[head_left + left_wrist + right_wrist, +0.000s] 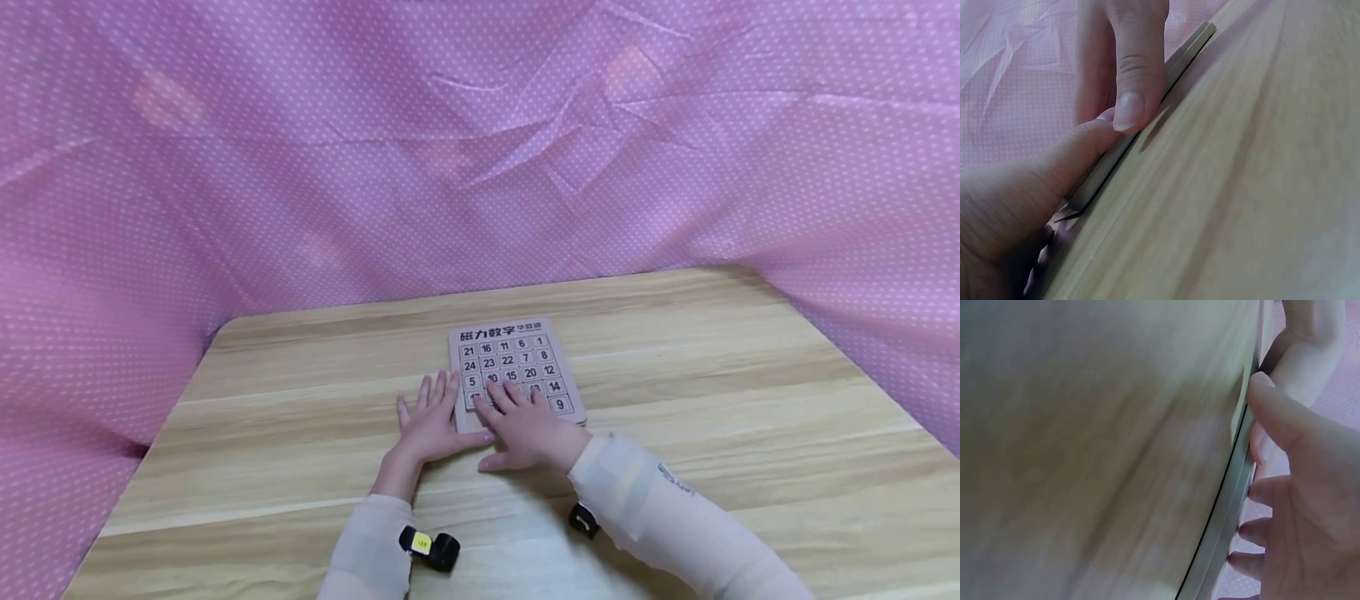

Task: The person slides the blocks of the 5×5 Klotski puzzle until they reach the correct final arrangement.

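Note:
A flat sliding number puzzle [573, 398] with black-printed square tiles lies on the wooden table, a Chinese title along its far edge. My left hand [431, 429] is spread at the puzzle's left side, its thumb reaching across the near left corner. My right hand [528, 429] rests its fingertips on tiles in the lower rows, covering several numbers. In the left wrist view, the right thumb [1139, 75] overlaps the left thumb [1075, 150] at the board's near edge [1188, 59]. The right wrist view shows the right fingers [1260, 531] extended over the board.
A light wood-grain table [285, 450] surrounds the puzzle. Pink dotted cloth [480, 183] hangs behind it and along both sides. Black wrist cameras [431, 548] sit on the pale sleeves [671, 517].

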`<move>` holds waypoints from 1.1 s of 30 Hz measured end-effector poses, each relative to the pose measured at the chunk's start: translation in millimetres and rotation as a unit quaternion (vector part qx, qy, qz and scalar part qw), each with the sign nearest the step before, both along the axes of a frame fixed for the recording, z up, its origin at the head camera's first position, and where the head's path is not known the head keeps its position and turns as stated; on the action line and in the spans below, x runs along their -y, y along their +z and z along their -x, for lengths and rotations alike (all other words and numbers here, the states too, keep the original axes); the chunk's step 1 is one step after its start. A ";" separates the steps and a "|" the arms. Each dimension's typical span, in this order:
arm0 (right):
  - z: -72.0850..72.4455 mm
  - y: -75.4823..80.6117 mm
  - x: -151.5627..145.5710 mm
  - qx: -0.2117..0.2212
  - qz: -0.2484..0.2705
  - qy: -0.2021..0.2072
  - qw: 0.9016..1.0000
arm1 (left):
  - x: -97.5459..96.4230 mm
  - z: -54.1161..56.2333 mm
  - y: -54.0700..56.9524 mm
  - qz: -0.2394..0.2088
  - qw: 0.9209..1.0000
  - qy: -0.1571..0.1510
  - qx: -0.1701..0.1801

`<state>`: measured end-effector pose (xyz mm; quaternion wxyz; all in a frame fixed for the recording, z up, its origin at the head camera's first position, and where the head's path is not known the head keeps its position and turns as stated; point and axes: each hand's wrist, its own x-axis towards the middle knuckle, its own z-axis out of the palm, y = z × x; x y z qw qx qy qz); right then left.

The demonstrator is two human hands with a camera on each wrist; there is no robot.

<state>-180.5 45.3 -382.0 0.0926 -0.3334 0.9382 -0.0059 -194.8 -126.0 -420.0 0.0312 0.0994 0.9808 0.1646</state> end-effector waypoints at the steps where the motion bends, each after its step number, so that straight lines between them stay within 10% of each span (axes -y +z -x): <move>1: -0.1 0.4 -1.5 0.004 0.006 0.000 1.000 | 0.2 0.1 0.4 0.001 1.000 0.002 0.001; 16: -18.5 -0.2 -82.0 0.015 0.049 -0.034 0.998 | 0.1 -0.6 -0.3 -0.022 1.000 0.006 0.003; 33: -20.4 -9.8 -73.4 -0.010 0.046 -0.021 0.999 | -0.1 0.6 -1.2 -0.016 1.000 0.007 0.006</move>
